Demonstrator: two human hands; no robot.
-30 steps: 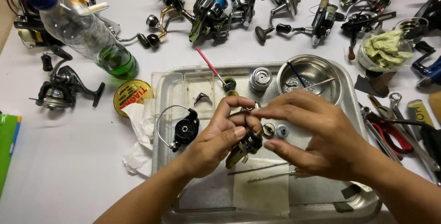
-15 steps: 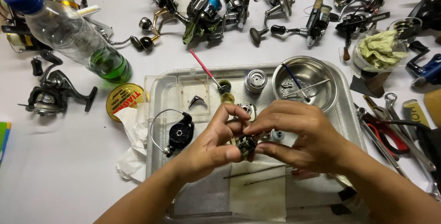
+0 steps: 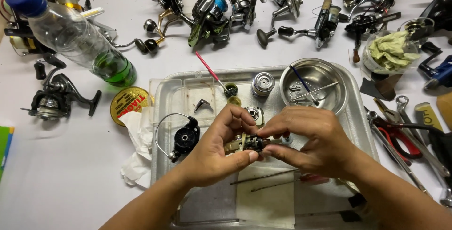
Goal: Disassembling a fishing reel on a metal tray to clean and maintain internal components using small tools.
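Repair workbench — fishing reels [image 3: 221, 13], pliers [image 3: 400, 135], parts tray [image 3: 162, 117].

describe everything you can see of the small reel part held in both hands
The reel part is a small block, dark with a tan or brass-coloured section on its left end, seemingly metal. It lies roughly level above the metal tray. The left hand pinches its left end and the right hand its right end, so fingers hide much of it. Finer detail cannot be made out.
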